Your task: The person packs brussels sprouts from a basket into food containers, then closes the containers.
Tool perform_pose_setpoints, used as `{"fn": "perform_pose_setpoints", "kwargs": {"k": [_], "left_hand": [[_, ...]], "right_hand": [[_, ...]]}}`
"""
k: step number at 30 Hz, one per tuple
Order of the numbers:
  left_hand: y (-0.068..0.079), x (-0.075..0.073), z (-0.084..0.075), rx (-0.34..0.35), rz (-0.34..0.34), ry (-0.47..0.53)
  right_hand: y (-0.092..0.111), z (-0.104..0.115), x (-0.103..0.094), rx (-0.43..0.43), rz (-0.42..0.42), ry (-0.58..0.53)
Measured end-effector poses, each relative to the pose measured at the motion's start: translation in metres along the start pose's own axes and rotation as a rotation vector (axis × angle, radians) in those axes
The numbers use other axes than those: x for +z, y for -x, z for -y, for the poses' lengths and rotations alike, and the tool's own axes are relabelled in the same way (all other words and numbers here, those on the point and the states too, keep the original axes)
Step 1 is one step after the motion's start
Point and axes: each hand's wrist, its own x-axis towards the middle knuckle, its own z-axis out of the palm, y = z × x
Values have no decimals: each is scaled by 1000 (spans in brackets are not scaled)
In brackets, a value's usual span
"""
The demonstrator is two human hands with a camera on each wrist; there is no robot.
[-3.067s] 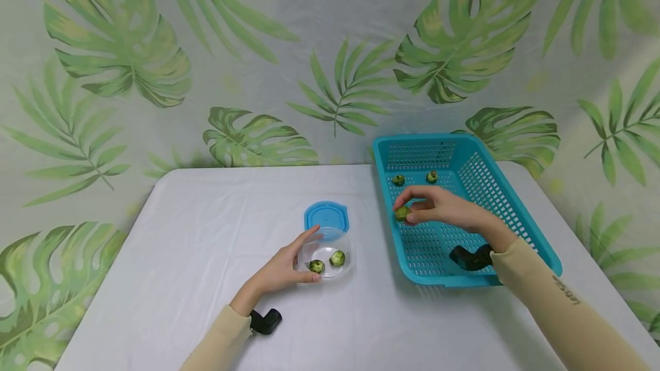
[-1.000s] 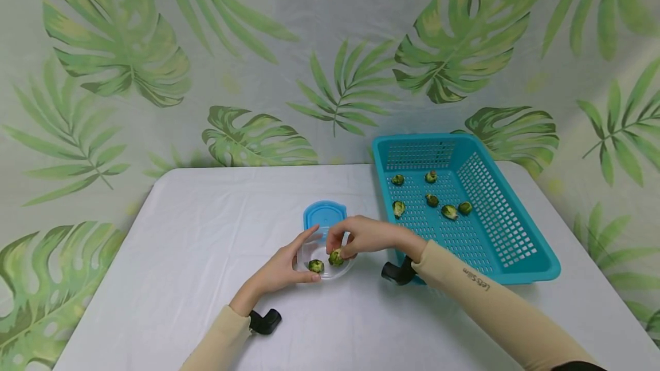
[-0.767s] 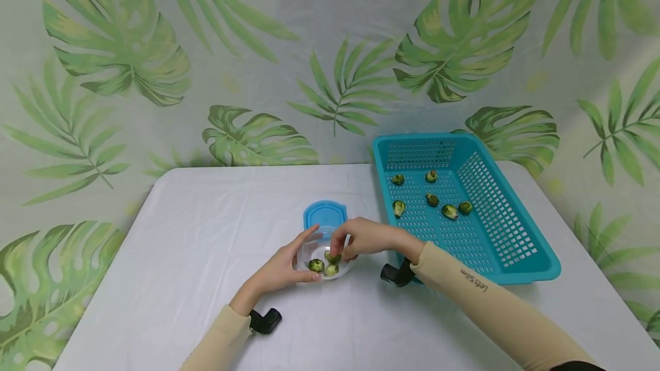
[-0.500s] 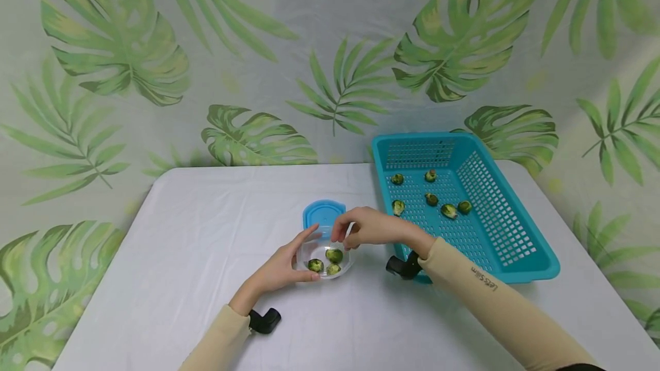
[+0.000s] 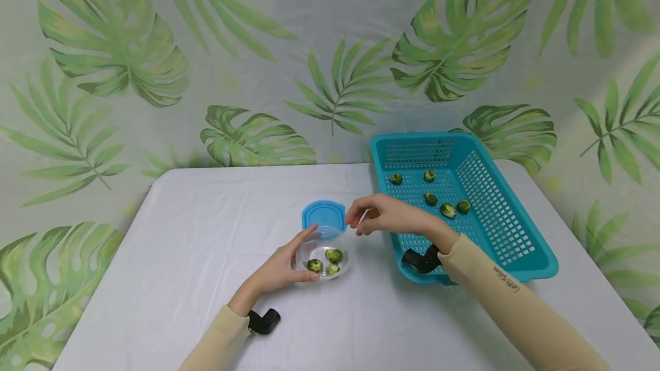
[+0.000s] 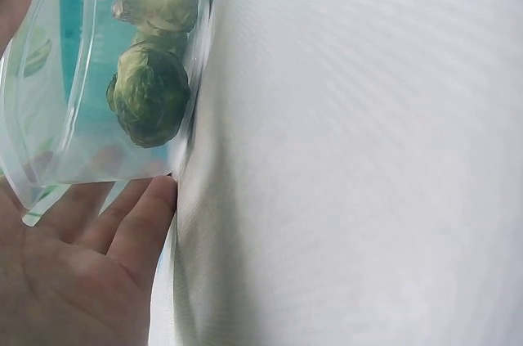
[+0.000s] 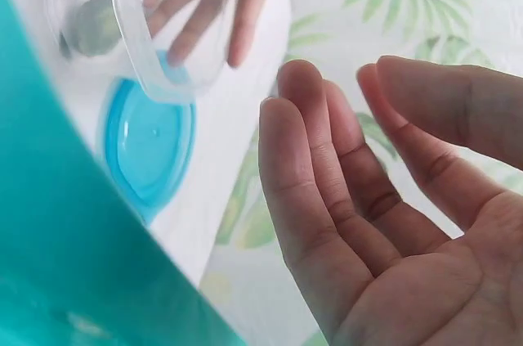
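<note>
Head view shows three sprouts already in the tub, which the left hand grips between spread thumb and fingers, lid off beyond it, while the right hand hangs loosely curved, empty, five visible sprouts left in the basket beyond and rightward.

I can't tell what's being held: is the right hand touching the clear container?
Apart: the right wrist view shows a plain gap between the right hand and the clear container.
</note>
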Motion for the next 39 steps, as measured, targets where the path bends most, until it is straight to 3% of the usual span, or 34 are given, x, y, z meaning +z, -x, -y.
{"fn": "perform_pose_setpoints", "kwargs": {"k": [16,20,23,28,39], "left_hand": [[-1,1,1,5,-7,1],[2,-2,-20,0,5,18],[2,-2,-25,6,7,28],[-1,1,-1,14,-3,9],[-1,0,1,4,2,1]], "right_hand": [[32,-23,-37,-2,-204,-114],[36,-35,-44,-29,-229,-134],[40,-42,-49,-27,-253,-127],[45,-54,-56,-12,-290,-121],[47,-80,-71,38,-319,-97]]}}
